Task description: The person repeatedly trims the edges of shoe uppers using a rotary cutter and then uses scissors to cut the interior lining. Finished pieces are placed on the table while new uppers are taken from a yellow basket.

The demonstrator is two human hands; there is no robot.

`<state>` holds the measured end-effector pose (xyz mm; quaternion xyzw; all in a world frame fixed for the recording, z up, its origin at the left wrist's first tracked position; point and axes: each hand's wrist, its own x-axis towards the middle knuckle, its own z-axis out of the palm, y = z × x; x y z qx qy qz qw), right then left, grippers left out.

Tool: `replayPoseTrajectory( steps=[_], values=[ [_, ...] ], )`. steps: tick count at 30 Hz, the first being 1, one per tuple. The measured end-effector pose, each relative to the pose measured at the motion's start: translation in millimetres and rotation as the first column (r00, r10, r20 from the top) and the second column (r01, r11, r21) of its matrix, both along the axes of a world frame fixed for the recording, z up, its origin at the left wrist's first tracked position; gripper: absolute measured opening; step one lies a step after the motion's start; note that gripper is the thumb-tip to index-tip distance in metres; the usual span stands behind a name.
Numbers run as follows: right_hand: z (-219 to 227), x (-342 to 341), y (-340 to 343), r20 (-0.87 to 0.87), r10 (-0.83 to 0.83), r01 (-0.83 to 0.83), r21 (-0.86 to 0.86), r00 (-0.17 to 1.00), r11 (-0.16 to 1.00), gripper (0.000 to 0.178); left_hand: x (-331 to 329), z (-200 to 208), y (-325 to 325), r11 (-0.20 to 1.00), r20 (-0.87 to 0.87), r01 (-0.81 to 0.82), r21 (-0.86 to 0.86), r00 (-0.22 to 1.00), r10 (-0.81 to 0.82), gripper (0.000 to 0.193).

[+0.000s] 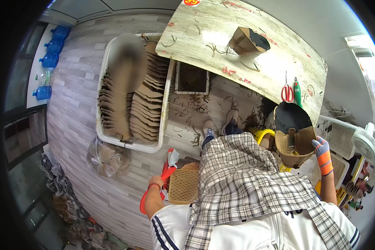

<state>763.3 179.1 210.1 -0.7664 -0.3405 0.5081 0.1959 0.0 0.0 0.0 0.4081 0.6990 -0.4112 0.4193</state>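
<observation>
My right hand (pixel 322 153), in a grey and orange glove, grips the edge of a brown, cup-shaped boot-upper-like piece (pixel 293 139) with a black lining. The piece is held up at the table's near right edge, its hollow side showing. My bare left hand (pixel 156 180), with a bracelet at the wrist, is closed at a red plastic bar (pixel 167 171) beside a tan woven panel (pixel 182 185); its fingers show only in part. A similar brown and black piece (pixel 248 41) stands on the table (pixel 212 25). Red-handled scissors (pixel 287 93) and a green-handled tool (pixel 298 93) lie near its edge.
A large white crate (pixel 99 104) at left holds stacked curved brown pieces (pixel 146 114). Below it sits a clear plastic bag (pixel 106 160). A yellow basket (pixel 262 135) and a white fan (pixel 364 143) are at right. Dark scraps litter the floor and table.
</observation>
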Motion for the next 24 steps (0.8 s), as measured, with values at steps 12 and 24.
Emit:
replayPoseTrajectory(
  steps=[12,24],
  values=[
    [-40.1,72.3,141.7,-0.020,-0.132,0.133,0.031,0.991,0.991,0.019,23.4,-72.7,20.9,0.969,0.083,-0.247,-0.005,0.966,0.246,0.019],
    [-104.7,87.3,214.4,-0.125,-0.315,0.318,0.002,0.941,0.948,0.020,84.8,-56.9,47.8,0.150,0.175,-0.963,-0.222,0.112,0.978,0.047]
  ],
)
